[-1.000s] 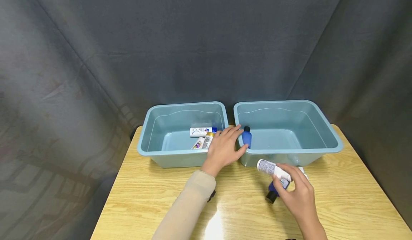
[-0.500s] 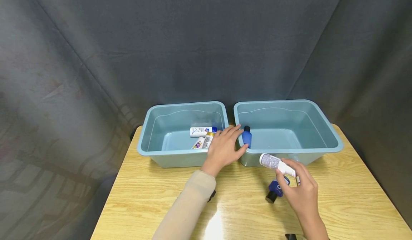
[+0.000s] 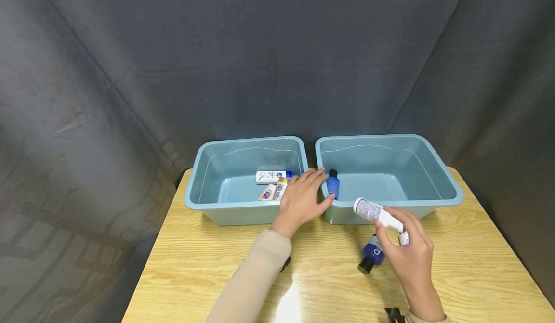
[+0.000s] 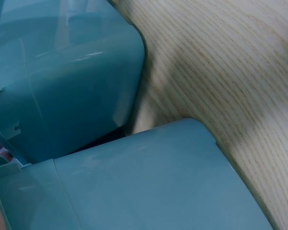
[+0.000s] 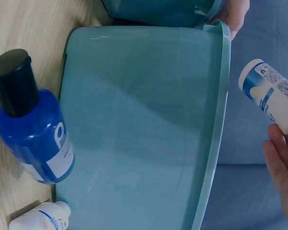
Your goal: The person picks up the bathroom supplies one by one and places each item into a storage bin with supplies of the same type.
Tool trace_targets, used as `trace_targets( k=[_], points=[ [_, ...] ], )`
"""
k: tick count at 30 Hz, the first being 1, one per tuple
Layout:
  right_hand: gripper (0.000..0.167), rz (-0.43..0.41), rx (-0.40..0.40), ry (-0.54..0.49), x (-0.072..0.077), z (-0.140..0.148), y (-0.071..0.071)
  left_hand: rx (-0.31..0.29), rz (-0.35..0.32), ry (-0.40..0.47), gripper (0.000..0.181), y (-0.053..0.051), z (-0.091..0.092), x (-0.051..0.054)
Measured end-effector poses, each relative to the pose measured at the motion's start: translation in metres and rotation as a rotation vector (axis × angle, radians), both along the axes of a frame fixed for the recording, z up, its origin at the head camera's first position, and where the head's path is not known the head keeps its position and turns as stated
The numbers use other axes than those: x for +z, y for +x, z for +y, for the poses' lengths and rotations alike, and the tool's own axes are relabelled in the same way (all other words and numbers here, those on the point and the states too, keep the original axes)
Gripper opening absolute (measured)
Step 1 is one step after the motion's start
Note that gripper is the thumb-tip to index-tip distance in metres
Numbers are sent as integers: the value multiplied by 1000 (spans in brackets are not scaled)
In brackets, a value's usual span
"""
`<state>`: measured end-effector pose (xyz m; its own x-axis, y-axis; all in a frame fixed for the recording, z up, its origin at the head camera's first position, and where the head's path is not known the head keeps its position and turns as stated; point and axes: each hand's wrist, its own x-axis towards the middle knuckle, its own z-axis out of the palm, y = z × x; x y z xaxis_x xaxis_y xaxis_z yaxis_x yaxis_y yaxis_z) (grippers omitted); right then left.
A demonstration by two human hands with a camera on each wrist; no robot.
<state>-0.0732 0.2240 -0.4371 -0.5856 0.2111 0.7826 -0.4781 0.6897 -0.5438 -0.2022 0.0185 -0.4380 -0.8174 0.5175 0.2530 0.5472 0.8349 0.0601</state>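
1. White bottle [image 3: 372, 211] is in the air, near the front rim of the right bin [image 3: 392, 203]; we judge that it is not yet placed in either bin.
2. Our right hand [image 3: 409, 251] pinches this bottle between thumb and fingers, so the gap is narrow.
3. Our left hand [image 3: 304, 199] lies across the rims where the two bins meet, with its fingers spread rather wide. It seems to hold no bottle; whether it presses on the rims, we cannot tell.
4. What looks done: in the left bin [image 3: 243, 205] we see a blue-capped tube [image 3: 270, 176], a gold-capped tube [image 3: 280, 188] and a small tube [image 3: 267, 193]. The left hand may hide something more there. In the right bin we see one blue bottle [image 3: 332, 187], at its left end.
5. What looks left: besides the held one, a second blue bottle [image 3: 374, 251] and another, smaller bottle [image 5: 41, 218] lie on the table [image 3: 191, 270], before the right bin.
6. We therefore judge the sorting to be somewhat past its middle, if these two also belong to it.
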Motion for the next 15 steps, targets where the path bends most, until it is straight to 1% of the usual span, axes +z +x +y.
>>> trace_targets(
  k=[7,15],
  points=[
    [36,18,4,9,4,-2,-6,-2,-8,-2,61,0,1,0],
    [32,34,19,-15,11,-7,-14,7,-14,-12,60,1,1,1]
  ],
)
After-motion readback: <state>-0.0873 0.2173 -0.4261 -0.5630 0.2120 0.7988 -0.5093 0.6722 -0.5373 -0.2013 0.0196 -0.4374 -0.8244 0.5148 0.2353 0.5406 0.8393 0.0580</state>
